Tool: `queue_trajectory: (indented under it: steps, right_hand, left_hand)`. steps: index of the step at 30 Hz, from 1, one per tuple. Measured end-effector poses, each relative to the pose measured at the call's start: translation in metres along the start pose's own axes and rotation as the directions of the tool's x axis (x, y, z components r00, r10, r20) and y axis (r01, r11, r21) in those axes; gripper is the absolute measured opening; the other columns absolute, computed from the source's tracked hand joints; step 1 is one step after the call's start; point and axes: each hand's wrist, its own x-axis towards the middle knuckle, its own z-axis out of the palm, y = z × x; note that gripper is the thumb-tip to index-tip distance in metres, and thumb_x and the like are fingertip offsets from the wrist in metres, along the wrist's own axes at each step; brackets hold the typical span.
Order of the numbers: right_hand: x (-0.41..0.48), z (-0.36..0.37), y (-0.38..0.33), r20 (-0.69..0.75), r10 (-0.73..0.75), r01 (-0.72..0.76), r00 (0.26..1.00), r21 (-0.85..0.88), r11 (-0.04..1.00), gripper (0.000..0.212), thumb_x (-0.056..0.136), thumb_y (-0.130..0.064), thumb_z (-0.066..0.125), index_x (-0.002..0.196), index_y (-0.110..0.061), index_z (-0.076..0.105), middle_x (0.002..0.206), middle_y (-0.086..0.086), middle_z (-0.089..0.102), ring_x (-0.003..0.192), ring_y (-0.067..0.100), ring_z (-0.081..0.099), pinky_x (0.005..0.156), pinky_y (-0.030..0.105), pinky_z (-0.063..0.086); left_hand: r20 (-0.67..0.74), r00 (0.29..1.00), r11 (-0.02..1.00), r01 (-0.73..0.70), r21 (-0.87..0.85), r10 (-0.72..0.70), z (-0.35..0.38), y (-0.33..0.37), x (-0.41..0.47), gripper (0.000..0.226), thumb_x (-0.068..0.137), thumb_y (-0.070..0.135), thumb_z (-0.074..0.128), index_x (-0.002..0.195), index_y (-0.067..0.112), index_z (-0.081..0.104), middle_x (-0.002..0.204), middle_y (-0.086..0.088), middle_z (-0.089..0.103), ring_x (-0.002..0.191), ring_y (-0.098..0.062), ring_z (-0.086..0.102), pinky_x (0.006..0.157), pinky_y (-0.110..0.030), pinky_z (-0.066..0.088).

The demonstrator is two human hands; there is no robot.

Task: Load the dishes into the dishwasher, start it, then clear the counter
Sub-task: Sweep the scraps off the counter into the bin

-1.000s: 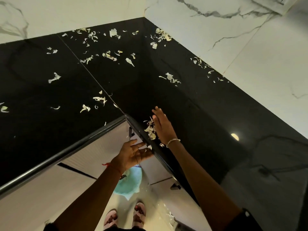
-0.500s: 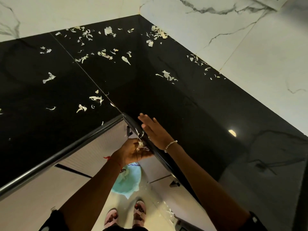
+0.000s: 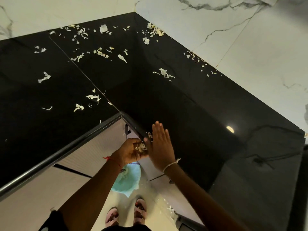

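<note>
Clearing stage, partly done: right hand [image 3: 160, 147], fingers straight and together, at the desk [image 3: 183, 105] edge, frame centre; cupped left hand [image 3: 128, 152] holds peelings [image 3: 141, 148]; more litter the upper left; dishwasher unseen

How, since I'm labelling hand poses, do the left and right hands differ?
The left hand is cupped below the counter edge, holding pale scraps; the right hand is flat and straight over it. The left wrist wears a red thread, the right a white bracelet. Both meet at that edge.
</note>
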Motion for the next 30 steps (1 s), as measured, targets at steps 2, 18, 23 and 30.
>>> queue_trajectory:
  steps: [2, 18, 23, 30]
  right_hand:
    - [-0.014, 0.008, -0.016, -0.005, -0.085, 0.085, 0.996, 0.055, 0.995, 0.066, 0.092, -0.051, 0.008, 0.146, -0.014, -0.001, 0.144, -0.003, -0.02, 0.135, 0.011, -0.021, 0.112, 0.026, -0.016]
    - [-0.055, 0.06, -0.025, 0.171, 0.644, -0.085, 0.746, 0.983, -0.162, 0.018, 0.092, -0.008, 0.047, 0.083, -0.005, 0.062, 0.072, -0.003, 0.072, 0.075, 0.009, 0.067, 0.07, 0.022, 0.052]
    - [-0.034, 0.13, -0.022, 0.645, 0.529, -0.219, 0.551, 0.724, -0.654, 0.03, 0.094, -0.014, 0.041, 0.115, 0.0, 0.057, 0.107, 0.017, 0.059, 0.104, 0.029, 0.053, 0.078, 0.028, 0.044]
    - [0.008, 0.267, -0.015, 0.753, 0.316, -0.461, 0.577, 0.619, -0.636, 0.021, 0.091, -0.019, 0.05, 0.085, -0.003, 0.062, 0.072, 0.008, 0.066, 0.067, 0.02, 0.063, 0.066, 0.029, 0.053]
  left_hand:
    - [-0.021, 0.999, 0.995, -0.043, 0.089, 0.045, -0.003, -0.003, 0.0, 0.028, 0.097, 0.008, 0.03, 0.084, 0.002, 0.055, 0.071, -0.019, 0.063, 0.063, -0.023, 0.065, 0.051, -0.024, 0.051]
    - [-0.114, 0.993, 0.97, -0.049, -0.238, 0.022, -0.033, -0.033, -0.01, 0.031, 0.075, 0.008, 0.042, 0.073, -0.007, 0.069, 0.074, -0.022, 0.069, 0.065, -0.032, 0.07, 0.053, -0.04, 0.058]
    - [-0.235, 0.969, 0.957, -0.135, -0.257, 0.073, -0.077, -0.075, 0.013, 0.044, 0.093, 0.009, 0.032, 0.076, -0.002, 0.071, 0.072, -0.013, 0.071, 0.068, -0.023, 0.07, 0.059, -0.026, 0.057]
    - [-0.431, 0.891, 0.97, -0.213, -0.12, 0.143, -0.129, -0.135, 0.088, 0.039, 0.098, 0.026, 0.028, 0.074, 0.024, 0.058, 0.054, 0.012, 0.063, 0.064, -0.001, 0.055, 0.063, -0.017, 0.04]
